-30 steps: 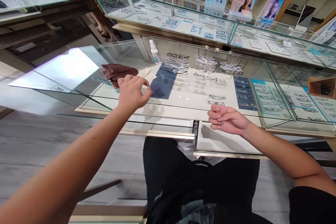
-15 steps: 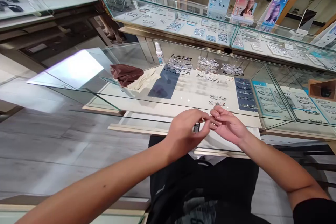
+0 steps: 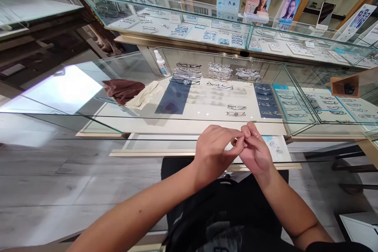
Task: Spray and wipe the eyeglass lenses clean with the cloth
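My left hand (image 3: 214, 153) and my right hand (image 3: 256, 151) meet in front of me above the pulled-out drawer (image 3: 177, 143) of a glass display counter (image 3: 88, 122). The fingertips of both hands are pinched together and touch each other. What they pinch, if anything, is too small to make out. A brown cloth (image 3: 122, 89) and a cream cloth (image 3: 146, 93) lie on the counter's glass top at the left, apart from both hands. Rows of eyeglasses (image 3: 218, 73) lie on the shelf under the glass.
A small spray bottle (image 3: 162, 63) stands at the back of the counter. A second glass case (image 3: 183, 23) with more eyeglasses runs behind, with posters (image 3: 261, 6) on top. A wooden box (image 3: 345, 86) sits at the right. Grey floor lies to the left.
My left hand left the brown cloth on the glass top and came right to meet my right hand. Both hands now pinch together over the drawer.
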The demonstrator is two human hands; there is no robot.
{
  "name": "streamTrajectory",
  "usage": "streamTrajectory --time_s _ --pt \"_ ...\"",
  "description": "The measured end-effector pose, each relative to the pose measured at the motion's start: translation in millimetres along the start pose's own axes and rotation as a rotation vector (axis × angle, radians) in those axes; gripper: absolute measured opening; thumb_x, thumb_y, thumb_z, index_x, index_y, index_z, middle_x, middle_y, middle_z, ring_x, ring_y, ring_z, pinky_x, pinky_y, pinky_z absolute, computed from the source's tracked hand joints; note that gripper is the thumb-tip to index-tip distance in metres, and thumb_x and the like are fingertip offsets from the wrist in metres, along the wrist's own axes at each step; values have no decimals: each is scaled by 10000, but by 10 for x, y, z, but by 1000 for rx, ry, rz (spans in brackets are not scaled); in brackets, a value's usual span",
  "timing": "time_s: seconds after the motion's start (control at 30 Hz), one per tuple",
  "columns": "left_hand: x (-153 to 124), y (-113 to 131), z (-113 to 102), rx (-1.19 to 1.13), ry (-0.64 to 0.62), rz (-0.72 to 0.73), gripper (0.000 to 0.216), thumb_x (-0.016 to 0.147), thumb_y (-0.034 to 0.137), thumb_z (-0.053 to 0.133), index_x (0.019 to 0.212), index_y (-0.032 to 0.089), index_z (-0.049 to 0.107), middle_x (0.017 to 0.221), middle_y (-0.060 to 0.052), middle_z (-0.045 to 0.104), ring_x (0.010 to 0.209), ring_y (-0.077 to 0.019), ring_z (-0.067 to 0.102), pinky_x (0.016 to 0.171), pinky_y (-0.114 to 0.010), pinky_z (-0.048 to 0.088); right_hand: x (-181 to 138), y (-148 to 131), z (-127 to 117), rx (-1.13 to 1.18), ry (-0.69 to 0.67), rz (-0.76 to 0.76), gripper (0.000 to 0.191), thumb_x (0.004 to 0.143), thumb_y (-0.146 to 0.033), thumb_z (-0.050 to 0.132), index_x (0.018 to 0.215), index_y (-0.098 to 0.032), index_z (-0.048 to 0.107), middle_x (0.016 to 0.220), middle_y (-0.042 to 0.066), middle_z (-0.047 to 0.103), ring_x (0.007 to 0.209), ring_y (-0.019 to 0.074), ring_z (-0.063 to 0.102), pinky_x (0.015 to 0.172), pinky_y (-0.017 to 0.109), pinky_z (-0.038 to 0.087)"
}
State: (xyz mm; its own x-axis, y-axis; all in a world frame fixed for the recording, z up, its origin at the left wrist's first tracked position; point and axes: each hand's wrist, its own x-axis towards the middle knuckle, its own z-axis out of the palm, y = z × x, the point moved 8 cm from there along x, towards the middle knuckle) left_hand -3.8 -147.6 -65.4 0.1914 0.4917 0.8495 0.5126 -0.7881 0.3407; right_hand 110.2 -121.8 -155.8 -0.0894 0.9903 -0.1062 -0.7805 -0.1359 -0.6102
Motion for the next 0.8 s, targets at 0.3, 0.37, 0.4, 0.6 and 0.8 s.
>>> streamTrajectory --time_s 0.3,0.37,0.4,0.6,0.8 --pt "-8 26 0 -11 -6 21 146 893 75 705 905 217 677 828 27 824 691 -130 756 716 -292 554 -23 -20 -14 -69 6 -17 490 735 -120 767 749 -243 293 736 -63 428 608 106 351 658 232 433" --pt "-3 32 -8 -11 -10 23 147 892 72 703 902 216 674 829 25 825 695 -130 757 723 -291 551 -26 -25 -14 -77 9 -20 490 731 -116 766 745 -242 293 731 -60 428 612 110 352 647 231 423" --pt "0 36 -11 -11 -13 27 152 888 66 703 899 213 670 827 26 824 695 -129 757 724 -289 547 -28 -28 -15 -80 14 -22 488 725 -112 767 742 -242 297 728 -58 434 616 112 354 639 232 416" --pt "2 64 -11 18 -50 90 168 882 57 692 914 213 640 833 44 815 677 -108 731 721 -284 512 -48 -58 6 -98 17 -40 483 697 -111 795 730 -234 329 720 -50 453 645 111 386 620 218 384" --pt "38 64 8 88 -140 138 131 905 98 655 866 213 606 792 45 779 686 -124 698 739 -309 489 -74 -77 40 -150 -13 -46 484 713 -167 831 726 -238 352 723 -48 474 634 116 395 596 235 368"
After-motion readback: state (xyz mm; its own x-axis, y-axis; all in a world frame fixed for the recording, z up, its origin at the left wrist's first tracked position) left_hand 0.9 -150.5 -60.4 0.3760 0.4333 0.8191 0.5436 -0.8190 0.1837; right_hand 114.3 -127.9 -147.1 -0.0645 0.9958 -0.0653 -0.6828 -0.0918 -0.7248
